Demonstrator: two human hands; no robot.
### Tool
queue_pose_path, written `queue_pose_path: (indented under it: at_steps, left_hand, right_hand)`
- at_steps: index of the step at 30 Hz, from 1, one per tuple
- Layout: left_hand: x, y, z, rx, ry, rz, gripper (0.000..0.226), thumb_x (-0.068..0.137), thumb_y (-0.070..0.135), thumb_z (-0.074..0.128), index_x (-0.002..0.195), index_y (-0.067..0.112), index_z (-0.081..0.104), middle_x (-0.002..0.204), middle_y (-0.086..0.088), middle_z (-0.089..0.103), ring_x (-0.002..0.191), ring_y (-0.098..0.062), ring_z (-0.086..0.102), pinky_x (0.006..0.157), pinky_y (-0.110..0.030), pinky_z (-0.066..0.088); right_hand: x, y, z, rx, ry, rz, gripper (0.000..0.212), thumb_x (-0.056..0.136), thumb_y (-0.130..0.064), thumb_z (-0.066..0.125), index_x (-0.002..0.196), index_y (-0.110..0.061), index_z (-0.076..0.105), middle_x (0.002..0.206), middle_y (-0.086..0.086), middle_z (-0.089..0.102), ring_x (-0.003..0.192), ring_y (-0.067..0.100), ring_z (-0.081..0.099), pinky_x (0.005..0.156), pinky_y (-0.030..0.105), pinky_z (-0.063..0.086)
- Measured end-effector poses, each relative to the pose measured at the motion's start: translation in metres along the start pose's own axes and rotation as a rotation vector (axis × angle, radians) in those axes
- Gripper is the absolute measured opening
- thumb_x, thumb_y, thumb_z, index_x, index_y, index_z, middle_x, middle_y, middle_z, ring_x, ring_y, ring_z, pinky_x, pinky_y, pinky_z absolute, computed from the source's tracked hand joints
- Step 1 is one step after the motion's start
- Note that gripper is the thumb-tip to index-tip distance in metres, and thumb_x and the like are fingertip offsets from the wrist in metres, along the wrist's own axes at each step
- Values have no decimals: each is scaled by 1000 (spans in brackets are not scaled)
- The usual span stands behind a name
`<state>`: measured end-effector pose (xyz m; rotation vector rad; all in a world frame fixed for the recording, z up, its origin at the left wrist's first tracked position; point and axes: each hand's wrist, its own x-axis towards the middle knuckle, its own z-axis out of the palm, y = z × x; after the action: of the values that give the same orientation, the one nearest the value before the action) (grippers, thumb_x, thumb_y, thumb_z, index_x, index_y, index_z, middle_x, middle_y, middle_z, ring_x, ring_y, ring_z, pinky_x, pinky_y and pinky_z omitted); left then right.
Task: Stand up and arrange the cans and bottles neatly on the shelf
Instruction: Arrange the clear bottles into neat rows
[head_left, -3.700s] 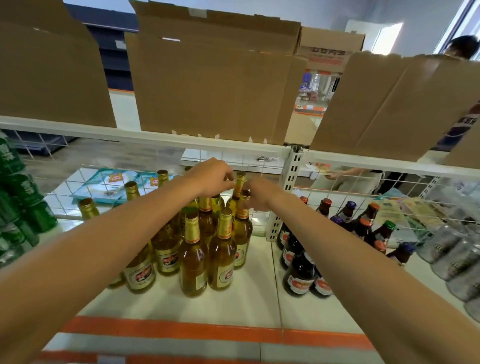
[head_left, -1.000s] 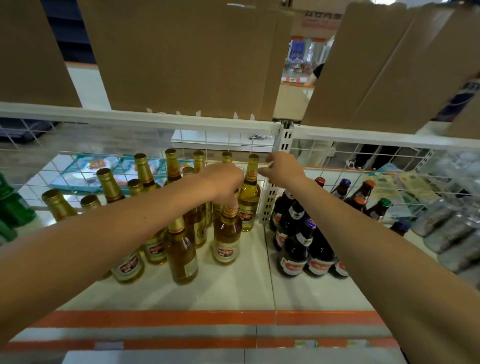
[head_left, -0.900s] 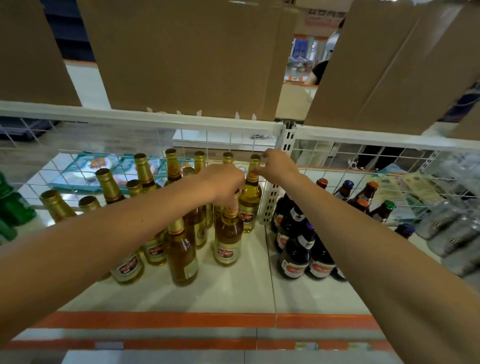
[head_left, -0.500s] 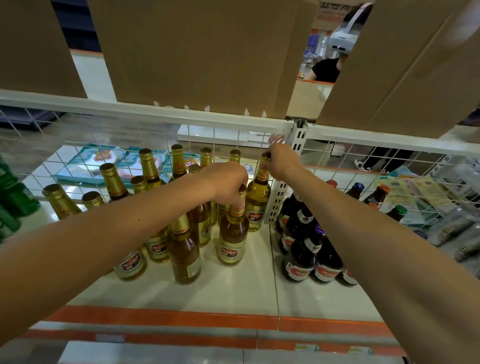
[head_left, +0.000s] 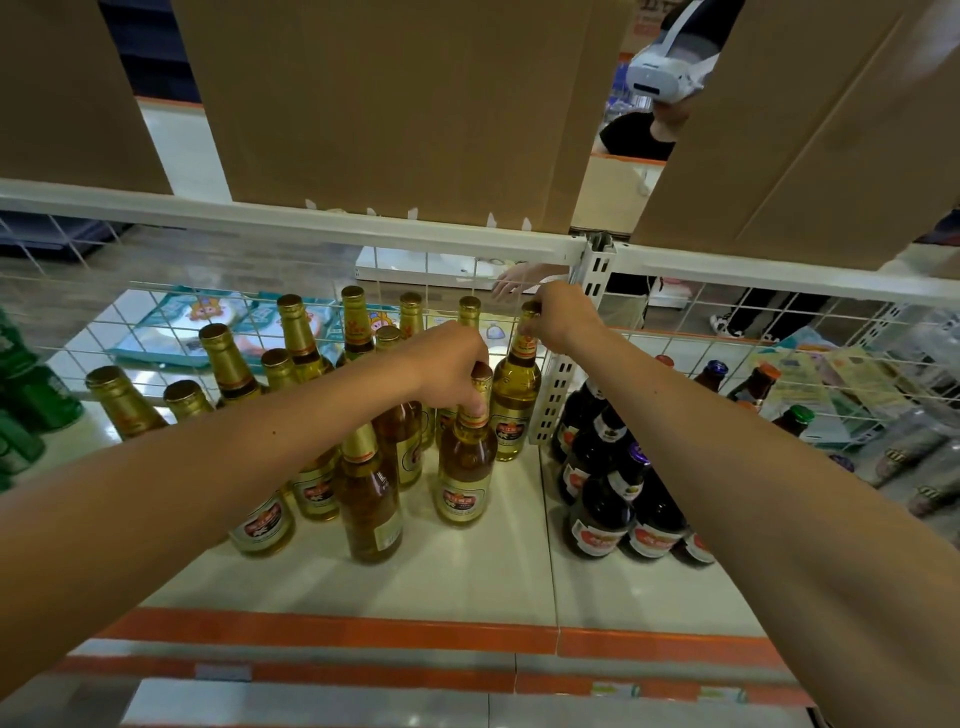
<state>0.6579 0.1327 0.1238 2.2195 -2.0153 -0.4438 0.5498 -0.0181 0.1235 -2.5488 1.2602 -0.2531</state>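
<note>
No lettering is clear enough to read. The golden beer bottles (head_left: 464, 467) carry cream labels with a red emblem, its characters blurred. The dark bottles (head_left: 602, 514) to the right bear white labels with a red shape, equally illegible. The small shelf-edge tags (head_left: 615, 690) at near right are smeared.

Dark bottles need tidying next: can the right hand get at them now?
Probably, once it lets go: the right hand pinches a golden bottle top; the dark bottles stand uncovered under its forearm.
</note>
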Motion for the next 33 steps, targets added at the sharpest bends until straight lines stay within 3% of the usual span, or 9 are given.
queue_pose_path:
  at_steps: [4, 7, 12, 16, 19, 28, 33]
  left_hand:
    - [2, 3, -1, -26, 2, -5, 35, 78, 36, 81, 92, 6, 69, 83, -9, 65, 78, -24, 62, 60, -31, 43]
    - [8, 11, -5, -35, 12, 0, 33, 78, 35, 81, 90, 7, 68, 80, -5, 63, 75, -22, 60, 57, -29, 41]
    - [26, 29, -12, 2, 44, -1, 33, 79, 34, 81, 93, 7, 66, 82, -4, 64, 76, -20, 61, 63, -31, 47]
    - [41, 36, -9, 28, 48, -5, 31, 81, 33, 80, 86, 9, 61, 77, -2, 57, 77, -23, 59, 55, -27, 36]
    - [47, 40, -5, 44, 50, -11, 32, 81, 31, 80, 77, 11, 55, 73, -2, 53, 73, -22, 56, 55, -28, 37]
    - [59, 36, -5, -48, 70, -72, 29, 79, 31, 81, 83, 11, 62, 78, -3, 60, 72, -19, 58, 55, -27, 37]
    - [62, 39, 1, -59, 85, -69, 34, 79, 29, 81, 71, 16, 51, 74, -2, 56, 68, -18, 56, 57, -28, 39]
  right_hand:
    - [-12, 0, -9, -10, -2, -16, 42, 90, -24, 71, 125, -3, 60, 118, 13, 64, 106, 27, 62, 83, 35, 51]
    - [-17, 8, -17, -48, -34, -16, 32, 90, -23, 70, 116, -5, 64, 110, 12, 67, 101, 26, 64, 74, 32, 48]
    - [-28, 23, -23, -62, -81, -7, 40, 91, -20, 70, 127, -4, 61, 125, 12, 63, 114, 28, 60, 84, 31, 45]
    - [-34, 34, -22, -76, -116, -5, 49, 91, -26, 70, 134, -3, 58, 131, 15, 61, 118, 30, 58, 89, 33, 46]
    - [-39, 40, -20, -83, -113, -14, 50, 91, -26, 70, 134, -3, 58, 133, 14, 60, 120, 29, 57, 95, 35, 47]
    - [-45, 50, -10, -44, -134, -1, 48, 91, -27, 69, 132, -5, 60, 132, 13, 62, 118, 28, 59, 93, 35, 48]
    - [-45, 51, -6, -45, -155, -6, 51, 92, -29, 69, 135, -6, 57, 137, 12, 59, 120, 28, 58, 96, 35, 48]
